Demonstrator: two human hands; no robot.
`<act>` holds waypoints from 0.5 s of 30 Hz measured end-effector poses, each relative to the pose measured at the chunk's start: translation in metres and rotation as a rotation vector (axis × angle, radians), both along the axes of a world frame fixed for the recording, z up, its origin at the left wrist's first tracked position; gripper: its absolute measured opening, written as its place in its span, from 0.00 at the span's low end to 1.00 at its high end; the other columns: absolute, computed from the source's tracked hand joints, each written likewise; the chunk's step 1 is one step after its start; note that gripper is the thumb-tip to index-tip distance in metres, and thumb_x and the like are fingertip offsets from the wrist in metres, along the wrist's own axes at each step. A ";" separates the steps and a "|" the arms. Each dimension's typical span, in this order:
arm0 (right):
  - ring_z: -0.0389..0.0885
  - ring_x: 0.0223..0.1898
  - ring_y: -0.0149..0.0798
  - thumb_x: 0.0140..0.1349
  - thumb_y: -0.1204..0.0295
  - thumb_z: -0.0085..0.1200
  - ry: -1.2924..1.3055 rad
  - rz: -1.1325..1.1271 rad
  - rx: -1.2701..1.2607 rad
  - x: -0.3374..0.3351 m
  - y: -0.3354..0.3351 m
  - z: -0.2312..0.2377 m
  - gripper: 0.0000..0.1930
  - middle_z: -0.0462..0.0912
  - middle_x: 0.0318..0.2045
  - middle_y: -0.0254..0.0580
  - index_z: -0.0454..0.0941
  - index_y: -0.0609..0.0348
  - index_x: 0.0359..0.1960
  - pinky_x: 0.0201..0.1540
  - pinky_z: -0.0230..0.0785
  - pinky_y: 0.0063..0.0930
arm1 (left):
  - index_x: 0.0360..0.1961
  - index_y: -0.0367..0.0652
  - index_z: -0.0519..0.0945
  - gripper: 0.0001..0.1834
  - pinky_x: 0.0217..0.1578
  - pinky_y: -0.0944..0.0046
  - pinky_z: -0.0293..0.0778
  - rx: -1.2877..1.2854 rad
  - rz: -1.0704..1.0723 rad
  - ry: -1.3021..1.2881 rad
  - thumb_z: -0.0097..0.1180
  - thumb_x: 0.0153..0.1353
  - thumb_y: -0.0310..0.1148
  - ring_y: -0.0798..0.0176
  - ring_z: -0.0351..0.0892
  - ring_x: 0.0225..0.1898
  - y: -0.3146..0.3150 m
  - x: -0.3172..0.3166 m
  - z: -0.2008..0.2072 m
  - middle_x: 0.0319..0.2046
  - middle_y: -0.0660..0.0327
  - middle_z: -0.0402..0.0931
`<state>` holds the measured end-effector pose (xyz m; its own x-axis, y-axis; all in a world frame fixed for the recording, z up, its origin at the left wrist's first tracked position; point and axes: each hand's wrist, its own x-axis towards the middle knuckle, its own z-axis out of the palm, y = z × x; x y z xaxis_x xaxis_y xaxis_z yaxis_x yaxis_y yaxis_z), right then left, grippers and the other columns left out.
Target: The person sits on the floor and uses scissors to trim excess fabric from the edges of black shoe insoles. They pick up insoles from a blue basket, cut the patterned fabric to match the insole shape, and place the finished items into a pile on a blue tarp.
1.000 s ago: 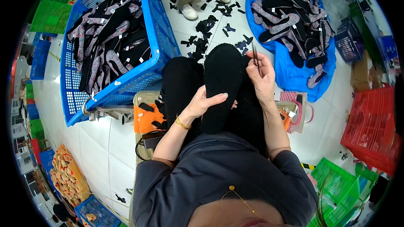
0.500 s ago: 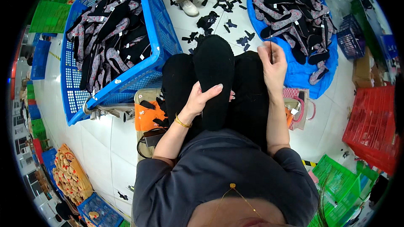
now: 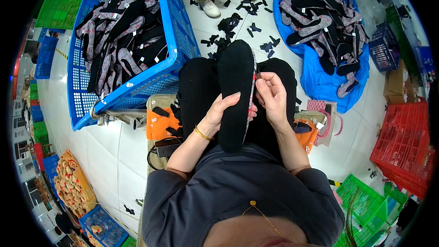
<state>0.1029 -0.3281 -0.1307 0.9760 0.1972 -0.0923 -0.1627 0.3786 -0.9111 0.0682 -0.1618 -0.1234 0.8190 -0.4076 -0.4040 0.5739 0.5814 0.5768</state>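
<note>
My left hand (image 3: pixel 219 115) grips a slipper (image 3: pixel 236 87) across its middle. Its black sole faces up, with my thumb lying on it. Along the slipper's right edge a strip of grey and red patterned fabric shows. My right hand (image 3: pixel 273 97) is closed in a pinch beside that edge. A slim dark piece (image 3: pixel 258 74) pokes out between its thumb and fingers, close against the slipper; whether it is cloth or a tool I cannot tell. The slipper's underside is hidden, and so are most of my left fingers.
A large blue crate (image 3: pixel 170 41) at the left is heaped with similar slippers. More slippers lie on a blue sheet (image 3: pixel 315 84) at the right. Black scraps (image 3: pixel 227 24) litter the floor ahead, near another person's shoes (image 3: pixel 210 8). An orange cloth (image 3: pixel 160 126) and a pink bag (image 3: pixel 325 123) flank my legs.
My right hand has come down and left from beside the slipper to its right edge. The slipper has turned slightly, so its patterned side shows.
</note>
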 end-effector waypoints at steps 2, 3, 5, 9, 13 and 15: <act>0.75 0.39 0.23 0.67 0.72 0.54 -0.028 -0.003 0.000 0.003 0.001 0.006 0.11 0.78 0.39 0.35 0.70 0.64 0.45 0.45 0.67 0.17 | 0.46 0.34 0.74 0.22 0.35 0.59 0.82 -0.073 -0.029 -0.014 0.54 0.63 0.44 0.56 0.84 0.32 0.004 -0.001 -0.004 0.33 0.47 0.81; 0.76 0.39 0.24 0.66 0.72 0.55 -0.035 -0.001 0.001 0.005 0.000 0.007 0.11 0.79 0.39 0.36 0.70 0.64 0.45 0.46 0.68 0.17 | 0.46 0.34 0.74 0.21 0.36 0.58 0.82 -0.111 -0.044 -0.019 0.55 0.63 0.43 0.55 0.84 0.32 0.006 -0.001 -0.006 0.34 0.46 0.81; 0.76 0.39 0.23 0.66 0.72 0.55 -0.084 0.009 -0.010 0.006 -0.002 0.011 0.10 0.79 0.38 0.35 0.70 0.63 0.44 0.45 0.67 0.17 | 0.46 0.34 0.74 0.21 0.35 0.58 0.82 -0.113 -0.064 -0.025 0.55 0.63 0.43 0.55 0.84 0.32 0.006 -0.002 -0.006 0.33 0.45 0.81; 0.71 0.27 0.19 0.68 0.69 0.53 -0.102 -0.053 -0.185 0.017 -0.017 0.009 0.09 0.77 0.29 0.30 0.73 0.62 0.40 0.29 0.63 0.12 | 0.45 0.33 0.75 0.20 0.34 0.59 0.82 -0.116 -0.094 0.019 0.55 0.63 0.42 0.56 0.84 0.32 0.012 0.000 -0.008 0.33 0.46 0.81; 0.65 0.23 0.16 0.68 0.65 0.53 -0.006 -0.168 0.054 0.036 -0.047 0.021 0.11 0.75 0.26 0.29 0.73 0.61 0.43 0.23 0.56 0.10 | 0.46 0.33 0.75 0.17 0.34 0.62 0.81 0.115 -0.096 -0.168 0.53 0.65 0.37 0.60 0.83 0.32 0.010 0.016 0.008 0.36 0.51 0.80; 0.68 0.26 0.17 0.67 0.66 0.54 -0.078 -0.196 -0.058 0.035 -0.040 0.026 0.14 0.75 0.29 0.30 0.71 0.62 0.47 0.26 0.59 0.10 | 0.48 0.33 0.75 0.19 0.38 0.65 0.79 0.473 -0.043 -0.415 0.56 0.64 0.39 0.61 0.82 0.36 0.015 0.032 -0.003 0.39 0.53 0.80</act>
<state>0.1381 -0.3677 -0.1044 0.9998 -0.0003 -0.0207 -0.0194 0.3431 -0.9391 0.1000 -0.1469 -0.1268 0.9330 -0.2990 -0.2004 0.2640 0.1902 0.9456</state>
